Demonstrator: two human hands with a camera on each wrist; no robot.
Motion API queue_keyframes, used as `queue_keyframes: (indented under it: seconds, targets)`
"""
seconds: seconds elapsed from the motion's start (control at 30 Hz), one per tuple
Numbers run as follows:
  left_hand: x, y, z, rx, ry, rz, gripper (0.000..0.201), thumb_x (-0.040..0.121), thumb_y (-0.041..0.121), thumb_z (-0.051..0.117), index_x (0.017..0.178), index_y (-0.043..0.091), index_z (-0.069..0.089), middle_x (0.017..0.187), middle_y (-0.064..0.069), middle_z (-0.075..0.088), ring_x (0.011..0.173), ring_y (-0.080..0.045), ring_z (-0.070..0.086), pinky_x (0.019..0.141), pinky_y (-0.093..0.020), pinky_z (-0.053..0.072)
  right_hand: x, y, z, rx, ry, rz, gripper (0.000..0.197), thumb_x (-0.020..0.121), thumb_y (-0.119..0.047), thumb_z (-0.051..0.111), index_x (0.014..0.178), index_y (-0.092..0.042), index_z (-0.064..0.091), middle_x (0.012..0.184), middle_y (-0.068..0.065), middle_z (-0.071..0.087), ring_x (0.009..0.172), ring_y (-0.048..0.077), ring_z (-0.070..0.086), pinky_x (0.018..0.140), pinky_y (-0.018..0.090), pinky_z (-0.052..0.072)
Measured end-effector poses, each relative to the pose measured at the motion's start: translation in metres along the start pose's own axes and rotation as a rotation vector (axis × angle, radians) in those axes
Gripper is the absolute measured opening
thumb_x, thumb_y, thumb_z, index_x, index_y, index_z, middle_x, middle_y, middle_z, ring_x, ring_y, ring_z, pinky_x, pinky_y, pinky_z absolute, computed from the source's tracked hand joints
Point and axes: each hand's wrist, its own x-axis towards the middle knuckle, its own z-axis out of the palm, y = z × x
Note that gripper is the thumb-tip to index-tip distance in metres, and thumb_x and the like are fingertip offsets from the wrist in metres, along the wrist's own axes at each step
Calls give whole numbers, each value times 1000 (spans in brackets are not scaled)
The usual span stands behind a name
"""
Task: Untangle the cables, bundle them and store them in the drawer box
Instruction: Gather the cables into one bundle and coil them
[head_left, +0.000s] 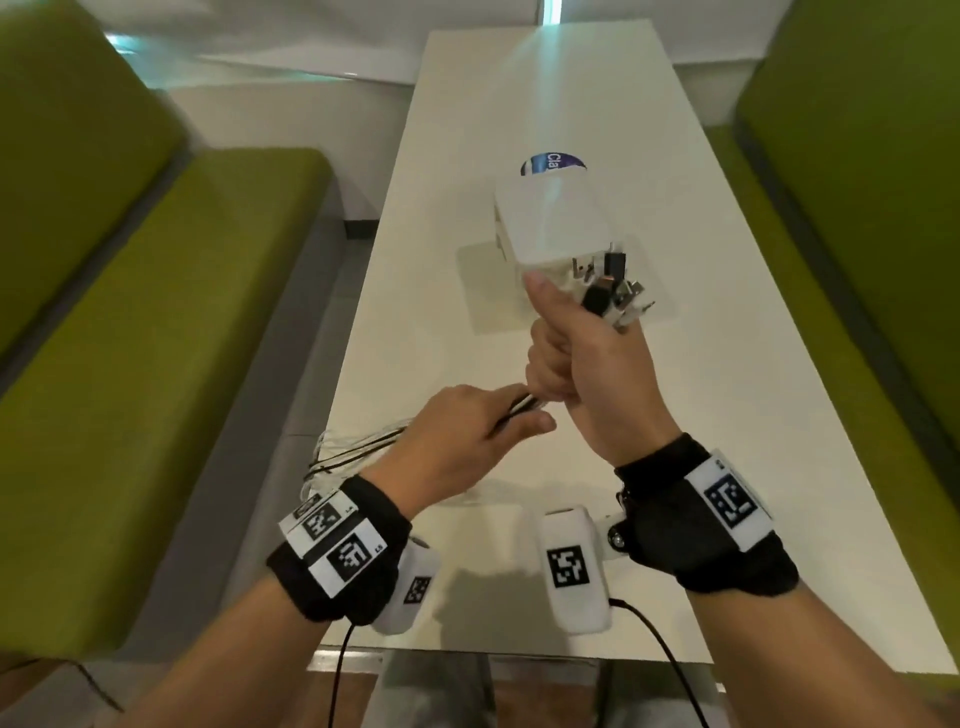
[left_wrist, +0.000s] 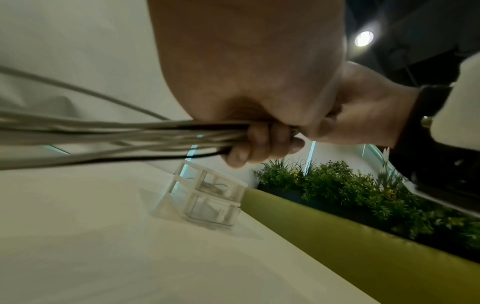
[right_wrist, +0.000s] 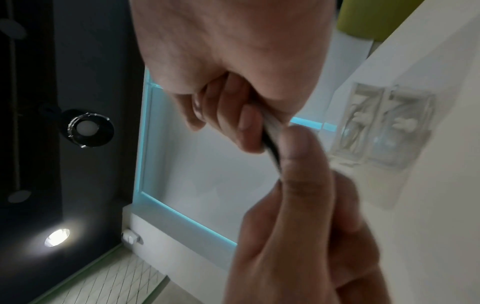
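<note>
Stretching away from the person, the white table (head_left: 519, 104) carries the drawer box (head_left: 545, 218), a small clear two-tier unit standing well beyond the hands; the left wrist view shows its drawers pushed in, with what looks like cable already coiled in the upper one. Nearer, the cables (head_left: 363, 447) run as one gathered hank of grey, white and black strands from a loose fan over the table's left edge up through both fists. They should handle as light, limp and rather slick, so a slack grip would let single strands slide out and splay, while the bunch as a whole will bend wherever it is folded. The right hand (head_left: 582, 358) is curled tightly round the hank just below the plugs, thumb up. The left hand (head_left: 467, 436) closes round the strands lower down, fingers wrapped under them. The plugs (head_left: 610, 291), stiff metal and black plastic, jut out above the right fist; they are the only rigid parts, so I judge the best hold to be just behind them.
</note>
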Motion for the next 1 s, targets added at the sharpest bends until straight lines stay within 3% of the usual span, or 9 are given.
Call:
queue_keyframes:
  seconds: [0.1,0.33,0.43,0.5,0.57,0.63,0.73,0.87,1.0]
  targets:
    - [7,-3,1,173,-69,10,75,77,79,26,92,15,61,49,6,42,48,-11,40,55,-33,30,-9,-1,-14,70,63,46,52,94,-25,59,53,-20,27,47,-4,15,43,16,10,46,32,13]
    - [4,9,0,114,-25,16,53,80,77,26,61,28,37,44,5,36,46,-11,40,47,-22,25,-17,-16,-31,119,204,38,54,91,-31,62,54,-19,24,44,-3,16,38,15,14,43,26,23]
    - [8,22,4,77,-9,38,53,81,74,25,61,27,36,44,3,34,48,-12,41,49,-22,28,-16,-24,-34,151,203,21,51,87,-32,65,52,-15,33,45,1,27,38,19,37,49,30,41]
    - [9,25,4,72,-1,58,57,82,74,24,63,23,40,44,3,33,46,-13,39,50,-23,28,-15,-25,-35,203,135,16,42,82,-31,68,54,-10,44,52,8,40,52,27,53,61,35,52]
    - [8,26,2,66,4,63,62,83,74,25,64,18,43,44,3,32,46,-14,37,50,-23,27,-15,-23,-35,251,63,37,37,80,-31,69,58,-7,50,63,13,45,63,30,56,66,38,55]
    - [6,27,2,31,17,44,63,82,74,26,64,18,46,43,3,35,47,-12,40,49,-21,27,-17,-20,-35,278,14,78,36,82,-33,68,60,-8,53,65,11,46,59,28,54,61,35,53]
    - [4,26,2,-25,51,51,49,83,73,28,54,34,39,45,9,43,44,-9,41,48,-19,26,-21,-17,-33,301,-20,135,42,83,-37,64,54,-12,48,53,4,44,47,21,51,58,33,48]
    - [0,30,1,-83,33,51,40,83,71,31,55,49,48,44,5,39,43,-13,36,48,-16,26,-25,-7,-28,314,-22,152,56,85,-34,64,47,-16,27,42,0,23,38,16,29,52,30,42]
    - [-3,30,4,-74,36,52,45,85,69,34,53,38,39,45,4,33,46,-13,31,48,-18,23,-25,-11,-26,312,50,114,62,87,-31,62,53,-18,12,46,0,7,41,15,8,45,29,20]
